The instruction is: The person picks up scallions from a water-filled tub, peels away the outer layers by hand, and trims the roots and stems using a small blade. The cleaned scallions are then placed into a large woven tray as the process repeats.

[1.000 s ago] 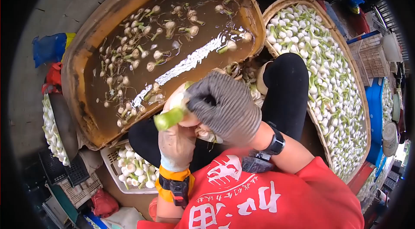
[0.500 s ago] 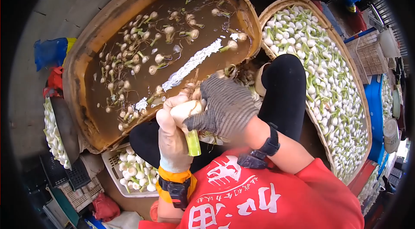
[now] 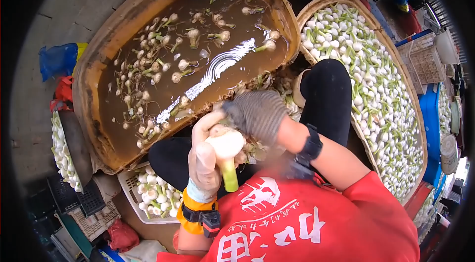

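My left hand (image 3: 203, 163), in a pale glove with an orange cuff, is wrapped round a garlic bulb (image 3: 226, 143). The bulb is white and peeled, with a short green stem (image 3: 230, 175) pointing down toward my shirt. Just above it, at the far side of the bulb, is my right hand (image 3: 260, 116) in a grey striped glove. Its fingers are curled and slightly blurred near the left fingertips; whatever they hold is hidden. Trimmings and peelings (image 3: 257, 151) lie below, between my knees.
A brown tub (image 3: 89, 99) of muddy water with floating unpeeled garlic stands ahead. To the right is a large basin (image 3: 420, 153) heaped with peeled garlic. A white basket (image 3: 133, 207) of bulbs sits by my left leg. Crates (image 3: 425, 59) stand at far right.
My right hand has moved off the bulb's near side and up to its far end. The bulb has tilted in my left hand, showing more of its white side.
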`<move>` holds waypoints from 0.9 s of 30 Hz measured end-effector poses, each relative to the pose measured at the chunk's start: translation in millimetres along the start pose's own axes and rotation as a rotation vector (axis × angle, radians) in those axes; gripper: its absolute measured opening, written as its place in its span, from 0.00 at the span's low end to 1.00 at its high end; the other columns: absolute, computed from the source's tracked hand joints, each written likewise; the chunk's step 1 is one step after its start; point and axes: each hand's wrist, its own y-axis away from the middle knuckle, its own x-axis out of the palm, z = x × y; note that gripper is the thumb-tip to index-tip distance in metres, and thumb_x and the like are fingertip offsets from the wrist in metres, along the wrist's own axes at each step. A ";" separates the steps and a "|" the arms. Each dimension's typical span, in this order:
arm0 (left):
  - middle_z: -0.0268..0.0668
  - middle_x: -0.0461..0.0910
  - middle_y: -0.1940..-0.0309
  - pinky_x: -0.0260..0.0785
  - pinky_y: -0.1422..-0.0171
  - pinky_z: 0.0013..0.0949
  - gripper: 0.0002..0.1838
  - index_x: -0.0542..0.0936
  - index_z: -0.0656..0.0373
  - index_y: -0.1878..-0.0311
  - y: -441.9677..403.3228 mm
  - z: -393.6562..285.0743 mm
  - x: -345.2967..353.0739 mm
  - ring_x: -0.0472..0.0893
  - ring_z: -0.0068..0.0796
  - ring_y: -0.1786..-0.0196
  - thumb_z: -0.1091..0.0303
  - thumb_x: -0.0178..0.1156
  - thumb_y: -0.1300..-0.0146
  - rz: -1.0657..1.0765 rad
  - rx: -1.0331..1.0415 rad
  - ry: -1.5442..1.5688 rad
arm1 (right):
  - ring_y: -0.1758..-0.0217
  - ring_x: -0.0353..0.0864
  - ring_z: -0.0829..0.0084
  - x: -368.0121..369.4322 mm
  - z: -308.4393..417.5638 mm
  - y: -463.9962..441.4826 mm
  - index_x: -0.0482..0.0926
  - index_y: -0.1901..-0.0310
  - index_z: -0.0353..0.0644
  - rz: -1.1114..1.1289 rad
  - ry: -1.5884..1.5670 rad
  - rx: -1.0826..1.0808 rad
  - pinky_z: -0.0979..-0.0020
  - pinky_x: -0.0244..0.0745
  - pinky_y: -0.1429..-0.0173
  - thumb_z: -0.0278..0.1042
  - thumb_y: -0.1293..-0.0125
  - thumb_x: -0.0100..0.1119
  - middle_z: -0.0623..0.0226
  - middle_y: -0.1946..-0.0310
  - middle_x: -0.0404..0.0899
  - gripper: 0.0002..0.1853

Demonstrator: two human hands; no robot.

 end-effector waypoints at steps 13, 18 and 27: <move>0.46 0.76 0.46 0.73 0.37 0.37 0.29 0.67 0.69 0.35 -111.4 5.0 22.0 0.81 0.36 0.46 0.52 0.52 0.25 -0.132 0.662 -0.701 | 0.53 0.82 0.53 97.5 -27.1 73.3 0.82 0.51 0.42 0.129 -0.097 0.195 0.57 0.76 0.46 0.42 0.31 0.53 0.54 0.55 0.83 0.16; 0.47 0.76 0.47 0.73 0.39 0.34 0.21 0.73 0.67 0.41 -144.3 6.4 2.4 0.80 0.35 0.45 0.60 0.57 0.28 -0.085 0.497 -0.843 | 0.50 0.81 0.52 67.6 -22.8 47.3 0.82 0.46 0.48 0.360 -0.177 0.396 0.56 0.75 0.44 0.42 0.36 0.60 0.54 0.53 0.83 0.18; 0.50 0.82 0.54 0.77 0.65 0.39 0.35 0.62 0.61 0.27 -223.4 99.9 -245.1 0.82 0.33 0.77 0.52 0.54 0.32 -0.132 -0.697 -0.845 | 0.57 0.81 0.56 76.3 -66.1 69.8 0.84 0.56 0.45 0.379 -0.128 0.194 0.58 0.76 0.51 0.43 0.32 0.55 0.60 0.61 0.83 0.13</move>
